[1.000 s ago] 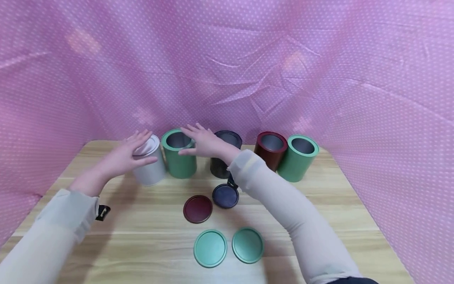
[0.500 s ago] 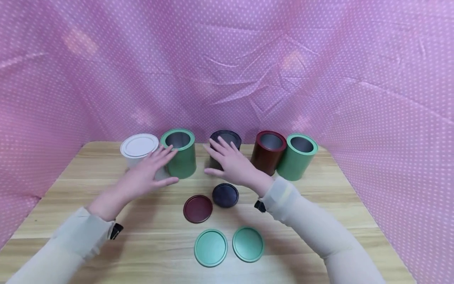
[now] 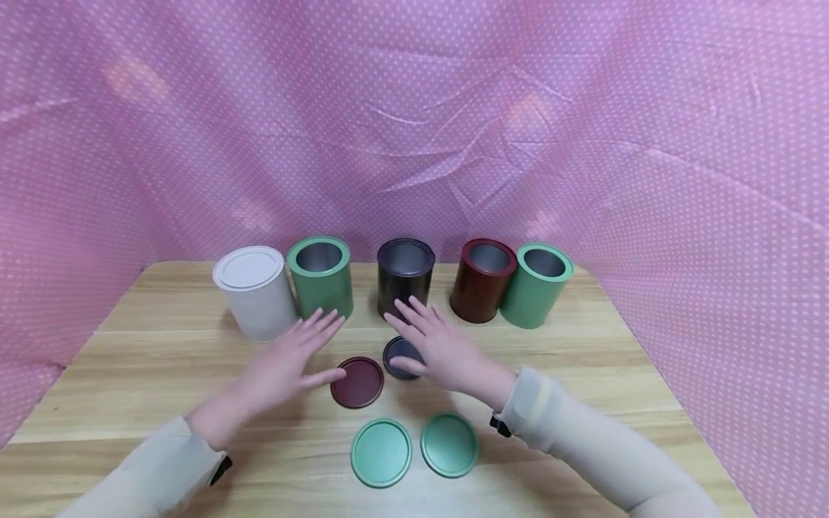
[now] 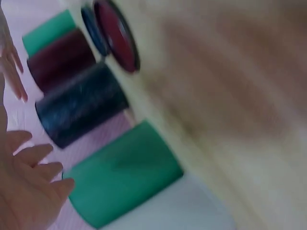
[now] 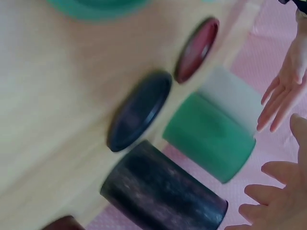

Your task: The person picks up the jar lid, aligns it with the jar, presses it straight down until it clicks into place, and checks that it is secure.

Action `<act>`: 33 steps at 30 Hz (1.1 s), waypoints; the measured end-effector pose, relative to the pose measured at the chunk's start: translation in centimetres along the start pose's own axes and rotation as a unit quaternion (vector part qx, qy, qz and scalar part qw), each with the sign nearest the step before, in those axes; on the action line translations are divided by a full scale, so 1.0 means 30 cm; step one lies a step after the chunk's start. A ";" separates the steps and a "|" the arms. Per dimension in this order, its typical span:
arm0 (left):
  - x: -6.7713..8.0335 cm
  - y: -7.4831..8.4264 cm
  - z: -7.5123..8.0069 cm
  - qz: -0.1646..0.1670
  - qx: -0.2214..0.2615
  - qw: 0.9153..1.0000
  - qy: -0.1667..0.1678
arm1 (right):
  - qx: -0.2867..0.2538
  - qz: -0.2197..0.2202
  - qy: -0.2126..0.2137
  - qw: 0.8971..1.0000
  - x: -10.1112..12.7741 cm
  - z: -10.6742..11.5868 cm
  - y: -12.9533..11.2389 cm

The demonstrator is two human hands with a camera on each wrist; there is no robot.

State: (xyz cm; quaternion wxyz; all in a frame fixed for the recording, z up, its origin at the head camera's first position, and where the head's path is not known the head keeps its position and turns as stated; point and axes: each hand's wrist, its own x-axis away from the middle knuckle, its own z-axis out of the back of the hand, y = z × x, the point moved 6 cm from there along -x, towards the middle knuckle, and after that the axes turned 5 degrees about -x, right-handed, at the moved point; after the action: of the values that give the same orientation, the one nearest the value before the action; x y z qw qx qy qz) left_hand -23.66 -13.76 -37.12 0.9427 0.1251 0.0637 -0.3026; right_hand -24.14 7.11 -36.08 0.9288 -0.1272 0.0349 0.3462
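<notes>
No legible text anywhere.

Five tins stood in a row along the far edge of the wooden table [image 3: 123, 360]. From the left these were a white tin [image 3: 257, 298] with its lid on, an open green tin [image 3: 322, 279], a black tin [image 3: 404, 280], a maroon tin [image 3: 481, 286] and a lighter green tin [image 3: 534, 289] touching it. Two green lids, the left lid [image 3: 381, 452] and the right lid [image 3: 450, 444], lay side by side at the near edge. Pink dotted cloth [image 3: 583, 108] hung behind.

Maroon lid [image 3: 358, 382], seemingly navy lid [image 3: 396, 354]
</notes>
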 end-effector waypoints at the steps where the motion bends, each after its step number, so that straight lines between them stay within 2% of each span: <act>1: 0.010 0.010 -0.009 0.002 0.003 1.000 0.003 | 0.003 0.005 -0.003 1.000 0.011 -0.009 -0.005; 5: 0.042 0.048 -0.042 -0.003 -0.005 1.000 0.017 | 0.012 0.025 -0.011 1.000 0.058 -0.039 -0.026; 10: 0.067 0.086 -0.096 -0.025 -0.008 1.000 0.016 | 0.019 0.046 -0.031 0.998 0.121 -0.088 -0.041; 13: 0.086 0.095 -0.128 -0.029 -0.002 1.000 0.002 | 0.019 0.058 -0.045 0.997 0.154 -0.123 -0.047; 20: 0.130 0.122 -0.179 -0.039 0.008 0.998 -0.043 | -0.024 0.081 -0.053 0.995 0.209 -0.177 -0.074; 27: 0.156 0.151 -0.220 -0.069 -0.015 0.996 -0.059 | -0.040 0.084 -0.087 0.992 0.247 -0.215 -0.106; 33: 0.177 0.165 -0.244 -0.090 -0.014 0.994 -0.064 | -0.033 0.088 -0.107 0.990 0.279 -0.254 -0.108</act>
State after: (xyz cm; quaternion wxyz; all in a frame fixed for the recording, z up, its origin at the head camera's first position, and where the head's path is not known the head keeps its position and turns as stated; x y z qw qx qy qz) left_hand -16.80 -10.81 -44.23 0.9154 0.0861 0.0189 -0.3929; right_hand -15.51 8.06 -44.01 0.8884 -0.1166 -0.0646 0.4393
